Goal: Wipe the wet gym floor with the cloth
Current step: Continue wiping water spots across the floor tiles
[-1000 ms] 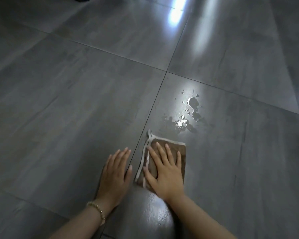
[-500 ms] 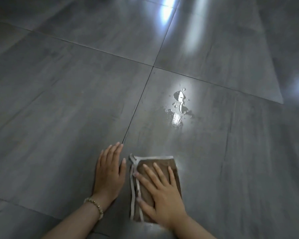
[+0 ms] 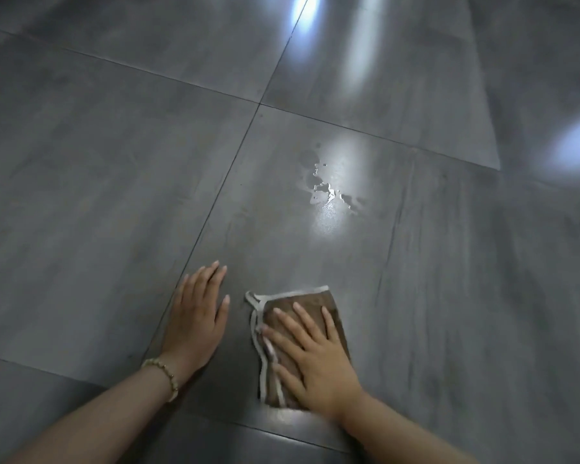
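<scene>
A folded brown cloth [image 3: 315,299] with a pale edging lies flat on the grey tiled floor [image 3: 114,195]. My right hand [image 3: 310,356] presses on it with spread, straight fingers, covering most of it. To the left of the cloth my left hand [image 3: 198,316] rests flat on the bare tile, a beaded bracelet on its wrist. A small puddle of water [image 3: 329,190] with scattered drops shines on the same tile, well beyond the cloth's far edge and apart from it.
Large grey tiles with dark grout lines [image 3: 228,162] run in all directions. Bright light reflections [image 3: 573,145] lie on the floor at the far top and the right. A wet sheen shows on the tile just in front of my right wrist.
My right hand has drawn the cloth back toward me, away from the puddle it was next to. The left hand has stayed flat on the floor beside it.
</scene>
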